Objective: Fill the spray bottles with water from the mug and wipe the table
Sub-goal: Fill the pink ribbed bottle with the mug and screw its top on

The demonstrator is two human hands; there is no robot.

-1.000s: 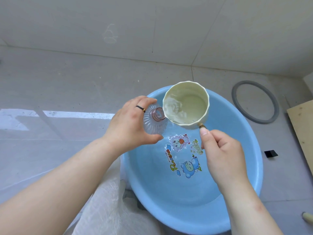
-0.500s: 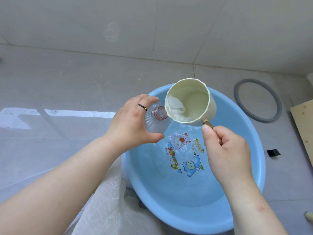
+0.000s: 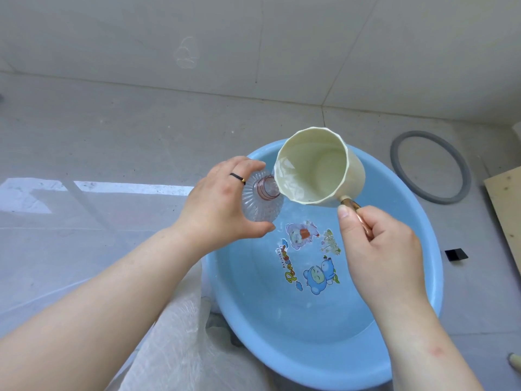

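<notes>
Blue plastic basin (image 3: pixel 253 292) is the reference here, with cartoon stickers (image 3: pixel 310 258) on its bottom and some water over them.

Left hand (image 3: pixel 217 204) is at the basin's far-left rim, fingers and thumb wrapped round a clear ribbed spray bottle (image 3: pixel 260 210). No spray head is on the bottle. Its pinkish threaded neck (image 3: pixel 267 187) is open and faces up toward the camera. There's a black ring (image 3: pixel 236 177) on one finger of that hand.

Right hand (image 3: pixel 386 249) is over the basin's right half and grips the copper-coloured handle (image 3: pixel 358 215) of a cream faceted mug (image 3: pixel 324 170), thumb laid along the handle.

The mug is above the basin's far side, tipped hard toward the bottle. Water (image 3: pixel 287 176) is pooled at its low lip, and the lip sits right at the bottle neck (can't tell if they actually touch, or whether a stream is running).

Off the basin:
- A grey rubber ring (image 3: pixel 395 162) lies flat on the grey tiles, beyond the far-right rim and apart from it.
- A pale wooden board (image 3: pixel 507 207) is further right, cut off by the frame edge.
- A small black piece (image 3: pixel 456 254) lies just right of the basin.
- A crumpled clear plastic sheet (image 3: pixel 174 334) lies against the near-left side, and the left forearm passes over it.
</notes>
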